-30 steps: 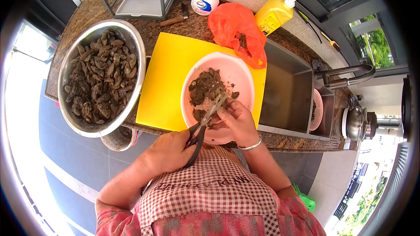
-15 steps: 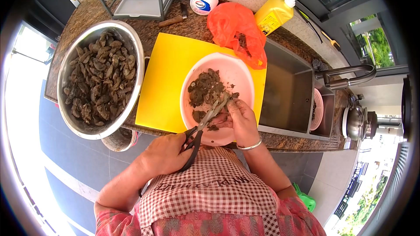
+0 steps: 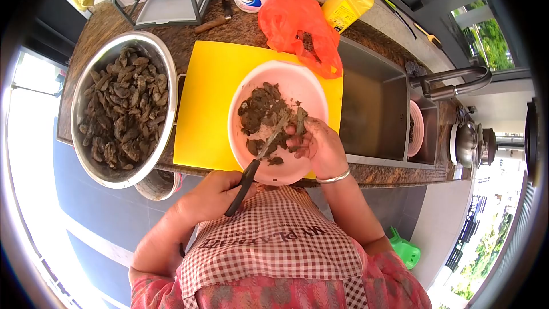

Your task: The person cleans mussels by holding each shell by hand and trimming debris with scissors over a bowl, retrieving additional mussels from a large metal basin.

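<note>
Left hand (image 3: 206, 195) grips scissors (image 3: 245, 186), right hand (image 3: 327, 150) pinches a lump (image 3: 301, 119) over the bowl (image 3: 313, 91); blades (image 3: 273, 141) so close could nick its fingers (image 3: 296, 145)

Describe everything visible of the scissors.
The scissors have black handles that look like plastic and narrow greyish blades that look like metal, smeared with brown muck. The left hand grips them, hiding part of the handles. They slant away from the apron, blades above the pink bowl, pointing toward the dark piece in the right hand. I cannot tell whether the tips touch it.
</note>
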Tool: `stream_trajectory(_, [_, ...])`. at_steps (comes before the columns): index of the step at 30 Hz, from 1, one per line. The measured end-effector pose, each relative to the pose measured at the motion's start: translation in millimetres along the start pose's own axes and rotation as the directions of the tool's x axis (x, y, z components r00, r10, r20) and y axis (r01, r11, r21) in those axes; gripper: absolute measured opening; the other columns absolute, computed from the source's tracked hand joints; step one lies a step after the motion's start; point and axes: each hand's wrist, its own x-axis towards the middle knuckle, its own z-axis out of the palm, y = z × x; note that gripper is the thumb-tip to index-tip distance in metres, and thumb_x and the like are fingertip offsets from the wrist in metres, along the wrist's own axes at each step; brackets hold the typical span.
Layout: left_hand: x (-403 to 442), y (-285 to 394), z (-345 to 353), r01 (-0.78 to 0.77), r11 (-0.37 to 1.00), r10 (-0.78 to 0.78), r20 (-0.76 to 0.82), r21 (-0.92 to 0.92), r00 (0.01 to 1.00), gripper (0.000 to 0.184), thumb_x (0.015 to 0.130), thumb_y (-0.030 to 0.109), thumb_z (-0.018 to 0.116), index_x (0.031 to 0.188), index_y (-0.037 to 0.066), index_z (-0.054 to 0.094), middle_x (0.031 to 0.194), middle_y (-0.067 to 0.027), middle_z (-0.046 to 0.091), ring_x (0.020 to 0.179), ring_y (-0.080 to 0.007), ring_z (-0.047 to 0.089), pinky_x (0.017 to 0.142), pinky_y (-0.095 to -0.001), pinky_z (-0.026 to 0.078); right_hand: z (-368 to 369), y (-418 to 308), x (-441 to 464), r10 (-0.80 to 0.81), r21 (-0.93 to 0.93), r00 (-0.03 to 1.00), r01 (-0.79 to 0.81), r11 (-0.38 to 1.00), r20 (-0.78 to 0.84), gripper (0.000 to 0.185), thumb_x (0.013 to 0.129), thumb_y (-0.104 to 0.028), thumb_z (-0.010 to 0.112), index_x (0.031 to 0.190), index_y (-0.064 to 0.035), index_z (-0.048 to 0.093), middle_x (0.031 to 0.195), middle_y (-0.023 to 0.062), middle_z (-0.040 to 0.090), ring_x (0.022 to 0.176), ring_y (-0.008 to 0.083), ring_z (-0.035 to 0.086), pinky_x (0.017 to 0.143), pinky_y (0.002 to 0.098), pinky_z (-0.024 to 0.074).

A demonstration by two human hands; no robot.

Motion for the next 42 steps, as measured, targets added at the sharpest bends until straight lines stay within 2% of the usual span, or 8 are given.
stream_trajectory(4, [0,0,-5,0.018,0.978,0.011,-0.136,0.209,0.991,0.037,0.099,0.034,0.057,0.100,-0.002,0.067,0.068,-0.0046,0.062,0.059,-0.0108,0.059,0.055,-0.0250,0.047,-9,-7,1,-0.063,-0.135,0.997,0.056,0.989,-0.044,0.031,0.100,-0.018,0.057,0.124,0.0002,0.056,0.098,0.0076,0.067,0.081,0.0168,0.068,0.063,0.0274,0.0551])
stream_trajectory(7, [-10,10,-10,0.103,0.993,-0.105,-0.045,-0.051,0.993,0.043,0.097,0.038,0.057,0.094,-0.004,0.067,0.068,-0.0057,0.063,0.061,-0.0130,0.060,0.056,-0.0268,0.047,-15,-10,0,-0.069,-0.125,0.997,0.064,0.990,-0.042,0.032,0.100,-0.018,0.058,0.126,-0.0001,0.056,0.098,0.0077,0.067,0.081,0.0165,0.068,0.063,0.0273,0.0554])
stream_trajectory(11, [-18,3,-17,0.018,0.947,0.042,0.177,-0.322,0.983,0.042,0.095,0.038,0.057,0.098,-0.003,0.064,0.075,-0.0074,0.063,0.065,-0.0135,0.061,0.059,-0.0268,0.048,-12,-10,-2,-0.092,-0.132,0.994,0.084,0.988,-0.054,0.032,0.100,-0.015,0.057,0.129,-0.0021,0.053,0.098,0.0103,0.070,0.075,0.0158,0.069,0.060,0.0266,0.0565])
stream_trajectory(18, [-1,3,-11,-0.068,0.995,0.053,0.197,0.071,0.979,0.044,0.097,0.033,0.059,0.117,-0.006,0.060,0.086,-0.0093,0.065,0.075,-0.0148,0.062,0.065,-0.0280,0.050,1,-14,-9,-0.018,-0.148,1.000,0.018,0.989,-0.003,0.036,0.100,-0.018,0.060,0.131,-0.0018,0.051,0.099,0.0096,0.070,0.071,0.0144,0.068,0.059,0.0256,0.0554])
stream_trajectory(26, [4,2,-3,-0.137,0.984,0.126,0.099,0.113,0.987,0.042,0.097,0.033,0.058,0.114,-0.004,0.063,0.086,-0.0096,0.066,0.076,-0.0146,0.063,0.066,-0.0289,0.051,8,-2,-12,-0.029,-0.058,1.000,0.029,0.998,-0.001,0.034,0.100,-0.018,0.060,0.128,-0.0005,0.052,0.096,0.0094,0.070,0.072,0.0135,0.067,0.061,0.0251,0.0548])
stream_trajectory(36, [8,2,-2,-0.204,0.972,0.202,0.032,0.117,0.979,0.034,0.098,0.028,0.060,0.107,-0.004,0.066,0.069,-0.0047,0.063,0.062,-0.0124,0.061,0.057,-0.0260,0.049,9,2,-9,-0.018,-0.206,0.999,0.024,0.978,0.031,0.032,0.098,-0.015,0.060,0.125,0.0015,0.054,0.096,0.0117,0.071,0.074,0.0146,0.068,0.064,0.0249,0.0542])
stream_trajectory(39, [5,15,-3,0.021,0.989,-0.007,0.095,-0.149,0.995,0.030,0.098,0.026,0.060,0.100,-0.003,0.067,0.063,-0.0041,0.061,0.053,-0.0109,0.059,0.050,-0.0241,0.046,-2,-9,-7,0.032,-0.110,0.998,-0.025,0.994,0.059,0.029,0.098,-0.014,0.060,0.122,0.0015,0.055,0.094,0.0121,0.071,0.073,0.0156,0.068,0.062,0.0258,0.0557])
stream_trajectory(42, [8,17,-5,0.068,0.981,-0.060,0.045,-0.184,0.997,0.032,0.099,0.028,0.060,0.097,-0.003,0.067,0.059,-0.0033,0.059,0.047,-0.0100,0.057,0.044,-0.0226,0.043,-23,-22,-4,0.044,-0.033,0.997,-0.042,0.999,0.064,0.030,0.096,-0.016,0.062,0.120,0.0005,0.056,0.092,0.0114,0.072,0.071,0.0157,0.069,0.063,0.0265,0.0558])
